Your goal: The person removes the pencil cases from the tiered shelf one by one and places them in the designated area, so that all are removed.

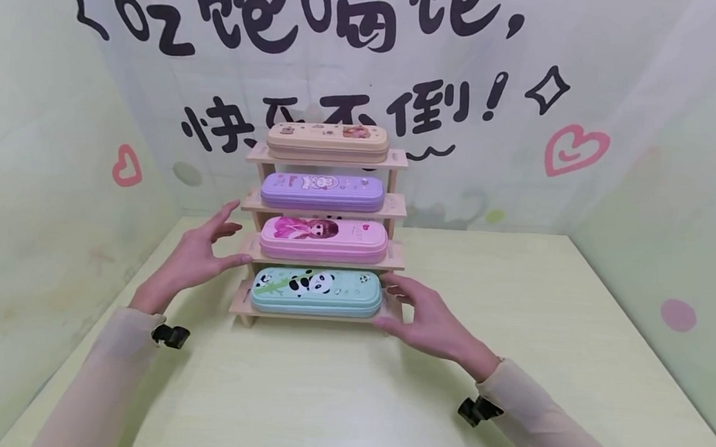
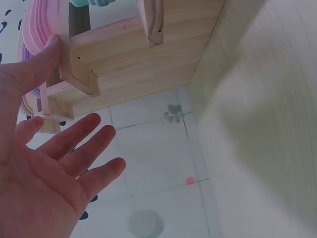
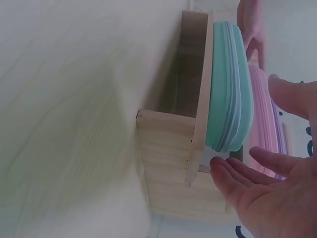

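Note:
A four-step wooden rack (image 1: 243,305) bears one pencil case per step. From top to bottom they are a beige case (image 1: 326,150), a purple case (image 1: 322,200), a pink case (image 1: 325,249) with a doll picture, and a mint-green panda case (image 1: 315,303). My left hand (image 1: 196,254) is at the rack's left side, fingers spread, its thumb by the end of the pink case's step. In the left wrist view nothing lies in that palm. By the right end of the panda case, my right hand (image 1: 429,318) is held with fingers loosely extended, holding nothing; contact is unclear.
The rack stands on a pale wood-grain table (image 1: 321,394) near the back wall (image 1: 474,169), which carries large dark lettering. Pale side panels (image 1: 675,232) rise left and right. Small black devices (image 1: 480,411) are strapped to both wrists.

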`<action>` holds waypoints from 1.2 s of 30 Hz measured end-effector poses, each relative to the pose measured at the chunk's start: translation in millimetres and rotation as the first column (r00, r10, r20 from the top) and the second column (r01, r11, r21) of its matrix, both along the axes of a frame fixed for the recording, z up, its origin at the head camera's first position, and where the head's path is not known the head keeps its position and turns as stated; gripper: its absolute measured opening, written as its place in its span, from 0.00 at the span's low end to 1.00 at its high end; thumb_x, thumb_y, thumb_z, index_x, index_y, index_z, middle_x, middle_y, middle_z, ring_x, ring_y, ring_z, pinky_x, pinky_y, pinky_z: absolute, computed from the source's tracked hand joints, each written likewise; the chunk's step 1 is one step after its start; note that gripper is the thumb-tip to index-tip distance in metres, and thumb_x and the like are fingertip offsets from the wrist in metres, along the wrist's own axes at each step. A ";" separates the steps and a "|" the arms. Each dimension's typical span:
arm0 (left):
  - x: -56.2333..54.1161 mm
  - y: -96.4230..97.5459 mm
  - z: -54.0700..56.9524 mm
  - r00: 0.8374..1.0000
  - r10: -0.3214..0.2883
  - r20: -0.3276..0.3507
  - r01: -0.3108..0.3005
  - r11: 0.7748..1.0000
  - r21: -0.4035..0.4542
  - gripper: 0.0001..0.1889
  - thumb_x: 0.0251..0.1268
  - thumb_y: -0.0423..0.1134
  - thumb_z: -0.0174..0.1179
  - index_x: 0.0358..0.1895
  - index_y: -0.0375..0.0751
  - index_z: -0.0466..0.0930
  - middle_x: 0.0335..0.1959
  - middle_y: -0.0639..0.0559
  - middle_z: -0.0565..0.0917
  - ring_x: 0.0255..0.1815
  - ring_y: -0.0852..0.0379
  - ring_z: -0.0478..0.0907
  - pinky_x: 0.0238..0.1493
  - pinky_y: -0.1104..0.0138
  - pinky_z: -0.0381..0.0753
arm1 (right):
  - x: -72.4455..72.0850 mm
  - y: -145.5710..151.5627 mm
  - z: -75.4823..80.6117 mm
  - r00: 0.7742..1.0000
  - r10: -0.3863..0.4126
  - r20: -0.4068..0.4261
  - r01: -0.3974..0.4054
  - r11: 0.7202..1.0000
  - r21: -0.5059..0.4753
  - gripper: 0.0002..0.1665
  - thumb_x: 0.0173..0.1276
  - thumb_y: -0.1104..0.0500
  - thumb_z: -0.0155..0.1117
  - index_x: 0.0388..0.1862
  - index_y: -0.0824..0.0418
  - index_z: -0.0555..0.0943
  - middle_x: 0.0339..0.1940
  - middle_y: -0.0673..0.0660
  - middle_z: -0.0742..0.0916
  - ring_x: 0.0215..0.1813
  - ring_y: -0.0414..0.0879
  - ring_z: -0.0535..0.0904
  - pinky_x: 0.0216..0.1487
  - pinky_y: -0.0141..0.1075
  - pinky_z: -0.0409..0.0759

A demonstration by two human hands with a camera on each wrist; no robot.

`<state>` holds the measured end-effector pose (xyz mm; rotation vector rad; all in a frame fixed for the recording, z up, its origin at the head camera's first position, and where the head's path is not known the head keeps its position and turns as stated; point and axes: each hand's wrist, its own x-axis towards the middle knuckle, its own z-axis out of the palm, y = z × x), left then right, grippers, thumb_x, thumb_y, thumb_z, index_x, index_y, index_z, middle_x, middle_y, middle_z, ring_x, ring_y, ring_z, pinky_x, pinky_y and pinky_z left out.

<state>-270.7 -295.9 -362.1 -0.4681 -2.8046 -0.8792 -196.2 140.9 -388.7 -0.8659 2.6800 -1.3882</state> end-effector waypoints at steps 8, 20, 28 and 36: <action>-0.1 -2.5 -6.8 1.000 -0.009 0.014 0.008 1.000 0.029 0.57 0.64 0.53 0.77 0.88 0.63 0.45 0.70 0.32 0.77 0.72 0.24 0.69 0.68 0.27 0.67 | -2.8 -7.3 -6.7 1.000 0.016 -0.010 -0.016 1.000 0.003 0.41 0.69 0.58 0.77 0.77 0.66 0.71 0.70 0.61 0.81 0.68 0.57 0.79 0.69 0.51 0.79; 2.6 -1.7 -8.9 1.000 -0.022 -0.017 0.022 0.999 0.040 0.56 0.64 0.50 0.77 0.88 0.64 0.46 0.64 0.35 0.83 0.70 0.24 0.71 0.69 0.28 0.66 | -2.8 -16.5 -11.1 1.000 -0.024 -0.019 0.024 1.000 0.011 0.43 0.67 0.60 0.79 0.77 0.66 0.71 0.70 0.62 0.81 0.65 0.55 0.82 0.67 0.48 0.81; 3.5 -1.0 -10.2 1.000 -0.031 -0.002 0.032 0.997 0.070 0.57 0.64 0.50 0.78 0.88 0.64 0.45 0.63 0.34 0.83 0.69 0.26 0.73 0.70 0.29 0.66 | -1.6 -20.3 -16.2 0.999 -0.025 -0.024 0.024 0.999 -0.023 0.42 0.67 0.62 0.79 0.76 0.66 0.70 0.65 0.61 0.83 0.67 0.54 0.80 0.69 0.46 0.80; 4.0 -0.2 -10.7 0.999 -0.034 -0.005 0.034 0.996 0.083 0.56 0.64 0.48 0.78 0.88 0.64 0.46 0.62 0.34 0.84 0.67 0.26 0.75 0.71 0.32 0.68 | -3.6 -22.2 -12.9 1.000 -0.021 -0.002 0.021 0.999 -0.037 0.38 0.66 0.64 0.79 0.70 0.66 0.71 0.66 0.62 0.82 0.66 0.57 0.82 0.67 0.46 0.81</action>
